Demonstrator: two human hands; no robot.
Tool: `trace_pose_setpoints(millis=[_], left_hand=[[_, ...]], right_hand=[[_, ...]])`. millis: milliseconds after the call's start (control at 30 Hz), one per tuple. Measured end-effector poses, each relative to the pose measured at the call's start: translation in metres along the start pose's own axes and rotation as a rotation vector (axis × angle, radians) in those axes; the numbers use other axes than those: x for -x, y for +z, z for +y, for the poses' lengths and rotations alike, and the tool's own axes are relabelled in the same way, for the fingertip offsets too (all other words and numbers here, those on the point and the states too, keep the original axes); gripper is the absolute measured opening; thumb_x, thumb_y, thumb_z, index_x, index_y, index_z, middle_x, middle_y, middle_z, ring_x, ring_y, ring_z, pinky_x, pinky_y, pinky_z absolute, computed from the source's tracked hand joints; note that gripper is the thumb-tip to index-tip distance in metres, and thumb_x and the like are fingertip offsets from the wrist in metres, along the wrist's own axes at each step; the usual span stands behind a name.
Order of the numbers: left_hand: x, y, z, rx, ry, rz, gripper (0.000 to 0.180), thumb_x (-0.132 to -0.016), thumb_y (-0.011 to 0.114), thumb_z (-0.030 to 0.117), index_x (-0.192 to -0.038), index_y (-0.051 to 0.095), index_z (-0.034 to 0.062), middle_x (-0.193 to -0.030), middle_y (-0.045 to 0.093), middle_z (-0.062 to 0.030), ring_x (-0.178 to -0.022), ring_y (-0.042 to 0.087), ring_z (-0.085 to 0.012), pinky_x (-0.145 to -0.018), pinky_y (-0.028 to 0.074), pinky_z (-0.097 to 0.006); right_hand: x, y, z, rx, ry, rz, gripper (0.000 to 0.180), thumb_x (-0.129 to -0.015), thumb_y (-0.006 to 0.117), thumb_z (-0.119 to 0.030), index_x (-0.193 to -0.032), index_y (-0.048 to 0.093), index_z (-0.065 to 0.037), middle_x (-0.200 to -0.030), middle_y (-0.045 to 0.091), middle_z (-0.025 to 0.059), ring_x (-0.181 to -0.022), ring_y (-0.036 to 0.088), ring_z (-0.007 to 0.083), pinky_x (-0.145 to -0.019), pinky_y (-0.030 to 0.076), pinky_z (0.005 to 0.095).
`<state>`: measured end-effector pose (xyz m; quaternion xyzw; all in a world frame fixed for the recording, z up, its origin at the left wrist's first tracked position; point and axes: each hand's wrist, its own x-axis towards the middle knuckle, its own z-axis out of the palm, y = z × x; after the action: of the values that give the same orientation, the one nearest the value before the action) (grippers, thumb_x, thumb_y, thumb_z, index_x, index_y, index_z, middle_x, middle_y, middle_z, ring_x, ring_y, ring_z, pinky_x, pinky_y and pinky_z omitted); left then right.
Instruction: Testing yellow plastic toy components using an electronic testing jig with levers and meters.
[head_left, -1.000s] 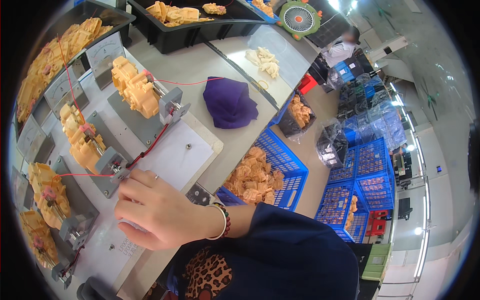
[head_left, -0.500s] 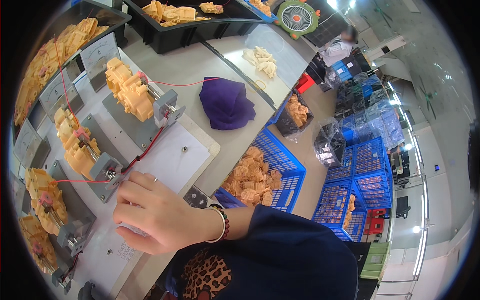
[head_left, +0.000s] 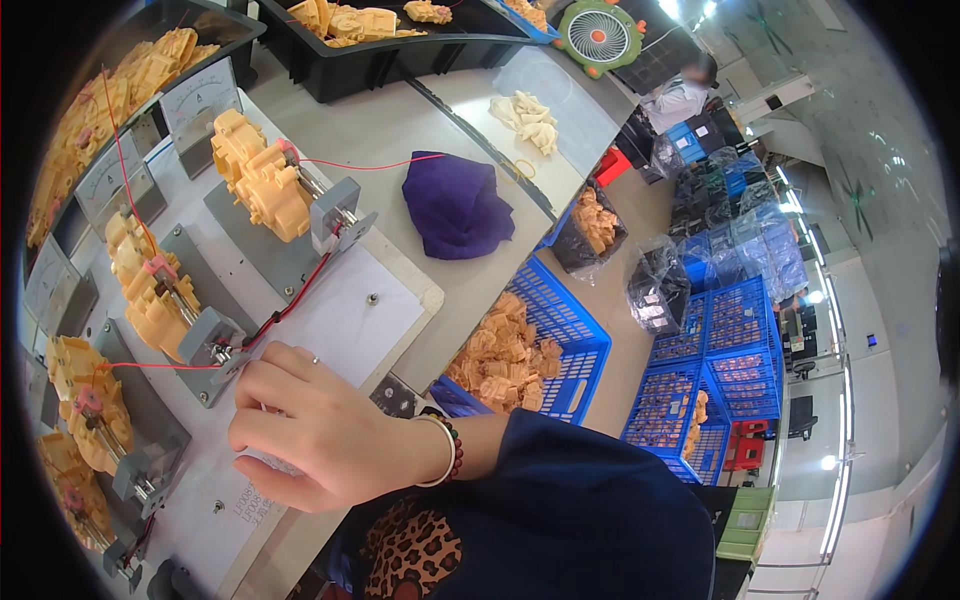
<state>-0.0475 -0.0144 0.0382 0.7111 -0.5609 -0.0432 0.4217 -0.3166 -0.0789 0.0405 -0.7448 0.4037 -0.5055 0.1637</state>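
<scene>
My right hand (head_left: 315,435) rests palm down on the white-covered board (head_left: 375,325), its fingers loosely bent and apart, and I see nothing in them. A gap shows between thumb and forefinger; the palm side is hidden. Close to the fingers stands a grey metal clamp (head_left: 212,338) against a yellow plastic gearbox (head_left: 155,290) with a pink part. Similar gearboxes sit in fixtures beside it: one farther back (head_left: 260,180), one nearer (head_left: 90,405), another at the left rim (head_left: 75,490). Red wires run to them. My left hand does not show.
Needle meters (head_left: 195,110) line the board's far side, with black bins (head_left: 390,65) of yellow parts behind. A purple cloth (head_left: 455,205) and a cream glove-like bundle (head_left: 525,120) lie on the table. Right of it, blue crates (head_left: 590,360) stand on the floor. A person (head_left: 685,95) is far off.
The whole picture has shifted very slightly. My right hand keeps its place and pose by the clamp; nothing was taken hold of or let go.
</scene>
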Motion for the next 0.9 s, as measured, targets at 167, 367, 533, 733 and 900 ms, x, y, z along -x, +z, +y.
trace_pose_setpoints(millis=[167, 367, 533, 733, 900], left_hand=[[-0.001, 0.0, 0.0, 0.021, 0.014, -0.003, 0.021, -0.079, 0.078, 0.018, -0.083, 0.071, -0.0015, -0.076, 0.067, -0.0086, -0.064, 0.058, -0.0139, -0.057, 0.047, -0.027], [-0.001, 0.002, 0.005, 0.079, 0.032, 0.004, 0.019, -0.081, 0.076, 0.017, -0.083, 0.071, -0.0016, -0.077, 0.068, -0.0082, -0.065, 0.058, -0.0137, -0.057, 0.047, -0.028], [0.0, 0.001, 0.002, 0.039, 0.065, -0.003, 0.018, -0.082, 0.075, 0.016, -0.084, 0.071, -0.0018, -0.078, 0.068, -0.0087, -0.065, 0.058, -0.0144, -0.058, 0.047, -0.028], [0.001, 0.004, 0.003, 0.098, 0.05, -0.005, 0.018, -0.081, 0.076, 0.015, -0.084, 0.07, -0.0023, -0.079, 0.068, -0.0097, -0.065, 0.059, -0.0155, -0.059, 0.048, -0.028], [0.001, 0.002, -0.001, 0.04, 0.042, 0.005, 0.018, -0.08, 0.077, 0.014, -0.085, 0.07, -0.0024, -0.078, 0.067, -0.0101, -0.065, 0.058, -0.0155, -0.058, 0.048, -0.028]], right_hand=[[0.0, -0.002, 0.0, 0.0, 0.008, -0.002, 0.02, -0.069, 0.07, -0.007, -0.081, 0.054, -0.008, -0.084, 0.046, 0.007, -0.076, 0.044, 0.0255, -0.067, 0.037, 0.0361], [-0.006, -0.011, 0.002, -0.065, -0.047, -0.004, 0.019, -0.069, 0.07, -0.008, -0.081, 0.055, -0.008, -0.084, 0.047, 0.0073, -0.077, 0.046, 0.0265, -0.068, 0.038, 0.0357], [-0.008, -0.019, 0.013, -0.052, -0.07, -0.024, 0.018, -0.069, 0.069, -0.007, -0.08, 0.055, -0.007, -0.082, 0.049, 0.0078, -0.076, 0.047, 0.0274, -0.066, 0.04, 0.0355], [-0.005, -0.02, 0.015, -0.004, -0.031, -0.017, 0.016, -0.068, 0.067, -0.003, -0.079, 0.055, -0.006, -0.081, 0.049, 0.0095, -0.076, 0.048, 0.0283, -0.065, 0.041, 0.0355], [-0.005, -0.02, 0.015, 0.009, -0.009, -0.011, 0.016, -0.067, 0.065, 0.001, -0.078, 0.054, -0.005, -0.08, 0.048, 0.0099, -0.074, 0.047, 0.0281, -0.062, 0.041, 0.0347]])
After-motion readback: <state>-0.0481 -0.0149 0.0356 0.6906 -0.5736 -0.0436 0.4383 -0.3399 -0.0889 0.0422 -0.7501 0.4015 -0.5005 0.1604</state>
